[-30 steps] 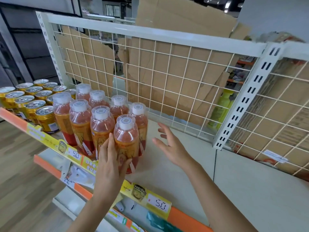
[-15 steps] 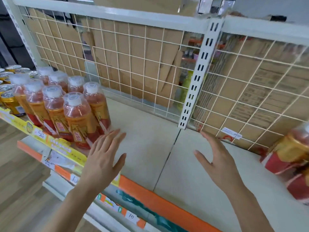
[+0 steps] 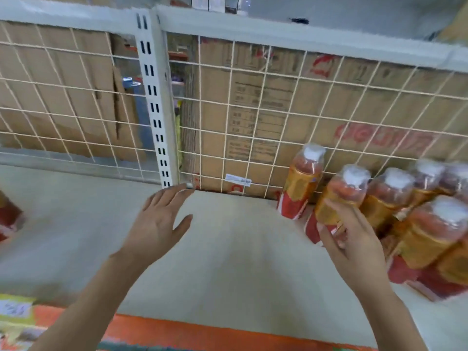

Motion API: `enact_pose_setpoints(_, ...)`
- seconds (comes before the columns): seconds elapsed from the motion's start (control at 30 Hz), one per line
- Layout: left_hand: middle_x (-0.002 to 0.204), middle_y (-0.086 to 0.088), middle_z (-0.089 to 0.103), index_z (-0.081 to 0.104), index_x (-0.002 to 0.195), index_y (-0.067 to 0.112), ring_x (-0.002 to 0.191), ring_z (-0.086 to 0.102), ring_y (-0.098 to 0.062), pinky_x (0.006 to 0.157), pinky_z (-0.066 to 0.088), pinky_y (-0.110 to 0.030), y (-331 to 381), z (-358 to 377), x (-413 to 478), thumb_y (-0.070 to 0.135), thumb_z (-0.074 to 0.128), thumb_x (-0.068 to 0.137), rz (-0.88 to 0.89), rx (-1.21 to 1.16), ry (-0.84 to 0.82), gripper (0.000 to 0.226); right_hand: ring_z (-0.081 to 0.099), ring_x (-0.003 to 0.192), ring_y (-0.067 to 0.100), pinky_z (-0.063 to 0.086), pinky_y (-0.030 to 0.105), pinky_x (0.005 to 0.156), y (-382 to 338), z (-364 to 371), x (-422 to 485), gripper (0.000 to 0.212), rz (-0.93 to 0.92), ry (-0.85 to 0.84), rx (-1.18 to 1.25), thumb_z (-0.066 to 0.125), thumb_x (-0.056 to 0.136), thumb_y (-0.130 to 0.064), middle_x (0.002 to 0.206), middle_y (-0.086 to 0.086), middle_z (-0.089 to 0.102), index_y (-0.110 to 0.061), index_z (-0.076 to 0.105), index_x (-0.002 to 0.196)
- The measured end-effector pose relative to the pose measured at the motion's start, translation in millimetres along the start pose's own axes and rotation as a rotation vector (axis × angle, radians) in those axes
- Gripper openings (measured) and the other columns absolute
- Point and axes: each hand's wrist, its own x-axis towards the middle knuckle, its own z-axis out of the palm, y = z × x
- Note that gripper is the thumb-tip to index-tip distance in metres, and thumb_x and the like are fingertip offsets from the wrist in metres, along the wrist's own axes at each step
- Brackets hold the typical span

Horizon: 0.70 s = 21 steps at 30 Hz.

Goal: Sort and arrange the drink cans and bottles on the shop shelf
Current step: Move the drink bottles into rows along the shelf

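Several orange-red drink bottles with white caps (image 3: 430,231) stand clustered at the right end of the pale shelf (image 3: 228,262). One bottle (image 3: 304,178) stands apart against the wire back. My right hand (image 3: 354,241) lies with fairly straight fingers against the front of the nearest-left bottle (image 3: 349,186); its thumb lies low on the bottle. My left hand (image 3: 159,221) hovers open over the bare middle of the shelf, holding nothing. Part of another bottle (image 3: 7,216) shows at the left edge.
A white wire mesh back (image 3: 253,110) with a slotted upright post (image 3: 154,110) closes the shelf behind; cardboard boxes stand beyond it. An orange price strip (image 3: 202,333) runs along the front edge, with a yellow tag (image 3: 15,310) at left.
My view has swung right, away from the arranged bottles and cans. My right hand has moved right onto a bottle in the right-hand cluster. My left hand has followed, still open.
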Motion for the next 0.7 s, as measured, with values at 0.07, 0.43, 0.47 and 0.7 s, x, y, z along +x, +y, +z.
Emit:
enact_pose_setpoints(0.07, 0.13, -0.002, 0.053, 0.046, 0.128, 0.021, 0.116, 0.039, -0.016, 0.1, 0.03, -0.028, 25.0, 10.9, 29.8, 0.041, 0.036, 0.084, 0.067, -0.048, -0.008, 0.049, 0.059, 0.079, 0.021, 0.052, 0.041, 0.067, 13.5, -12.3, 3.0, 0.04, 0.037, 0.027, -0.036, 0.063, 0.086, -0.021, 0.118, -0.004, 0.056, -0.019, 0.053, 0.125)
enact_pose_setpoints(0.43, 0.143, 0.006, 0.035, 0.032, 0.142, 0.024, 0.13, 0.036, -0.016, 0.104, 0.032, -0.036, 151.0, 40.3, 169.5, 0.03, 0.05, 0.093, 0.326, -0.226, -0.032, 0.053, 0.049, 0.103, 0.009, 0.04, 0.023, 0.081, 34.5, -38.5, 55.3, 0.045, 0.091, 0.096, -0.106, 0.057, 0.09, -0.026, 0.125, -0.003, 0.052, -0.023, 0.044, 0.133)
enact_pose_setpoints(0.47, 0.142, 0.006, 0.035, 0.032, 0.142, 0.024, 0.129, 0.037, -0.016, 0.102, 0.034, -0.035, 157.7, 44.5, 176.6, 0.03, 0.05, 0.093, 0.333, -0.223, -0.032, 0.053, 0.05, 0.103, 0.011, 0.041, 0.024, 0.079, 35.4, -35.7, 60.7, 0.048, 0.091, 0.081, -0.099, 0.059, 0.089, -0.026, 0.124, -0.003, 0.052, -0.023, 0.043, 0.135)
enact_pose_setpoints(0.7, 0.122, 0.001, 0.046, 0.047, 0.127, 0.019, 0.117, 0.042, -0.015, 0.093, 0.038, -0.029, 178.7, 76.6, 190.5, 0.036, 0.071, 0.078, 0.208, -0.494, 0.001, 0.058, 0.051, 0.114, 0.015, 0.041, 0.02, 0.087, 42.4, -6.3, 73.8, 0.067, 0.154, 0.03, -0.001, 0.07, 0.081, -0.028, 0.133, -0.003, 0.044, -0.021, 0.037, 0.139)
